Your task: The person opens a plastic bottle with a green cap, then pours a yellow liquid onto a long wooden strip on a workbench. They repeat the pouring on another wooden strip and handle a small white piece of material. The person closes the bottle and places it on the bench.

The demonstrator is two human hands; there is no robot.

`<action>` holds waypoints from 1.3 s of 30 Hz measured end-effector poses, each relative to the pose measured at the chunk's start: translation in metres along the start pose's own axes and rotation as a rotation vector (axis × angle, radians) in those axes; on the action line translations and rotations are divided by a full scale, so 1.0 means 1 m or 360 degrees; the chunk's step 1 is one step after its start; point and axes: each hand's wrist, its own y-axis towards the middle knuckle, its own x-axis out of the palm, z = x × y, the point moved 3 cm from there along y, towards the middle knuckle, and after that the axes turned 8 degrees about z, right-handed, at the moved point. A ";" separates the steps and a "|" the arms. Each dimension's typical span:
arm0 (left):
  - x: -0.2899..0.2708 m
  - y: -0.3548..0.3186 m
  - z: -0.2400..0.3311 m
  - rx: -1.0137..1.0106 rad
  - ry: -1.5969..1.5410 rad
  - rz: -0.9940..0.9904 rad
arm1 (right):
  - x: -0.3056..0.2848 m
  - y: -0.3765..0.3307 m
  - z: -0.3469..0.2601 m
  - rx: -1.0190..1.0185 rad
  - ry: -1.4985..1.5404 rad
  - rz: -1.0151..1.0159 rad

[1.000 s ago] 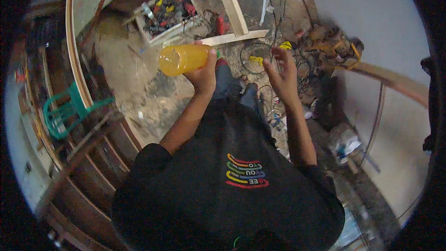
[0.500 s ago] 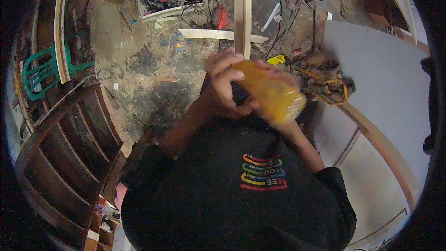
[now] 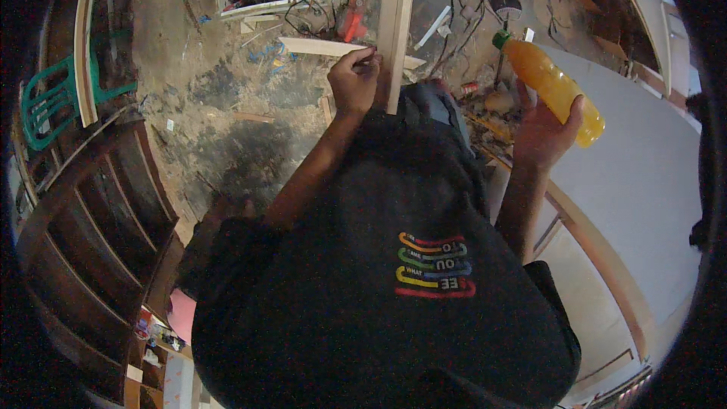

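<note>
A plastic bottle (image 3: pixel 549 87) of orange drink with a green cap on it is tilted, its cap toward the far left. My right hand (image 3: pixel 539 132) is wrapped round its lower half, above the pale board at the right. My left hand (image 3: pixel 354 82), now apart from the bottle, has its fingers curled in beside an upright wooden beam (image 3: pixel 397 23). Whether anything small lies in those fingers is hidden.
A wooden box (image 3: pixel 276 6) of tools stands far off, near a red power tool (image 3: pixel 353 21). A loose wood strip (image 3: pixel 318 47) and cables (image 3: pixel 485 11) lie on the dirty floor. A large pale board (image 3: pixel 636 136) stands right; a green plastic chair (image 3: pixel 53 110) and dark slatted panel (image 3: pixel 98 220) stand left.
Both hands were together on the bottle. My left hand has let go and moved slightly left; my right hand has carried the bottle right, and its green cap now shows.
</note>
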 end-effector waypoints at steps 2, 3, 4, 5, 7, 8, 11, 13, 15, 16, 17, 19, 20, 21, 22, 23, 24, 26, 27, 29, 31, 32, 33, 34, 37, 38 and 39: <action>-0.002 0.001 0.002 -0.0037 -0.0032 0.0007 | 0.000 0.001 0.002 0.0019 -0.0015 0.0007; -0.002 0.002 0.000 -0.0146 -0.0016 -0.0031 | 0.001 0.001 0.004 0.0072 0.0004 -0.0050; -0.001 0.003 -0.003 -0.0215 -0.0033 -0.0085 | 0.002 0.002 0.006 0.0099 0.0031 -0.0071; 0.001 0.004 -0.006 -0.0295 -0.0054 -0.0123 | 0.003 0.004 0.008 0.0136 0.0049 -0.0070; 0.003 0.006 -0.006 -0.0054 -0.0014 -0.0058 | 0.005 0.006 0.011 0.0162 0.0016 -0.0102; 0.004 0.006 -0.007 0.0003 0.0019 -0.0053 | 0.007 0.007 0.011 0.0174 0.0002 -0.0135; 0.009 0.006 -0.013 -0.0148 -0.0026 -0.0105 | 0.010 0.012 0.011 0.0205 -0.0040 -0.0216; 0.010 0.006 -0.006 0.0049 0.0060 -0.0088 | 0.014 0.018 0.012 0.0236 -0.0044 -0.0262; 0.011 0.004 0.004 0.0178 0.0190 0.0006 | 0.019 0.027 0.013 0.0262 -0.0041 -0.0316; 0.013 0.004 0.004 0.0006 0.0241 0.0009 | 0.023 0.033 0.014 0.0265 -0.0041 -0.0353; 0.015 0.002 0.005 -0.0167 0.0290 0.0015 | 0.027 0.038 0.015 0.0269 -0.0039 -0.0378; 0.017 0.000 0.009 -0.0321 0.0362 0.0045 | 0.035 0.050 0.016 0.0255 -0.0080 -0.0430; 0.018 -0.001 0.012 -0.0301 0.0389 0.0067 | 0.039 0.055 0.016 0.0250 -0.0084 -0.0461; 0.019 0.000 0.015 -0.0258 0.0409 0.0096 | 0.044 0.060 0.015 0.0232 -0.0106 -0.0512; 0.020 -0.001 0.016 -0.0245 0.0428 0.0085 | 0.049 0.064 0.014 0.0216 -0.0118 -0.0573; 0.020 0.000 0.017 -0.0218 0.0443 0.0076 | 0.054 0.068 0.013 0.0205 -0.0133 -0.0630; 0.021 0.000 0.018 -0.0211 0.0474 0.0071 | 0.057 0.072 0.012 0.0221 -0.0138 -0.0634; 0.020 0.000 0.019 -0.0138 0.0540 0.0106 | 0.065 0.080 0.012 0.0227 -0.0125 -0.0648; 0.021 0.000 0.018 -0.0138 0.0581 0.0098 | 0.067 0.083 0.012 0.0240 -0.0124 -0.0657; 0.022 -0.001 0.019 -0.0086 0.0670 0.0150 | 0.072 0.090 0.013 0.0252 -0.0124 -0.0682; 0.025 -0.002 0.019 -0.0066 0.0728 0.0188 | 0.075 0.096 0.015 0.0259 -0.0150 -0.0731; 0.026 -0.004 0.019 -0.0058 0.0741 0.0213 | 0.075 0.099 0.015 0.0269 -0.0149 -0.0734; 0.026 -0.004 0.019 -0.0049 0.0758 0.0243 | 0.077 0.102 0.015 0.0273 -0.0157 -0.0771; 0.027 -0.004 0.017 -0.0088 0.0711 0.0270 | 0.077 0.105 0.016 0.0279 -0.0147 -0.0786; 0.024 -0.004 0.011 -0.0302 0.0421 0.0278 | 0.078 0.112 0.014 0.0267 -0.0158 -0.0798; 0.022 -0.003 0.007 -0.0453 0.0217 0.0214 | 0.078 0.113 0.013 0.0262 -0.0160 -0.0827; 0.019 -0.004 0.001 -0.0658 0.0034 0.0184 | 0.076 0.115 0.012 0.0283 -0.0159 -0.0798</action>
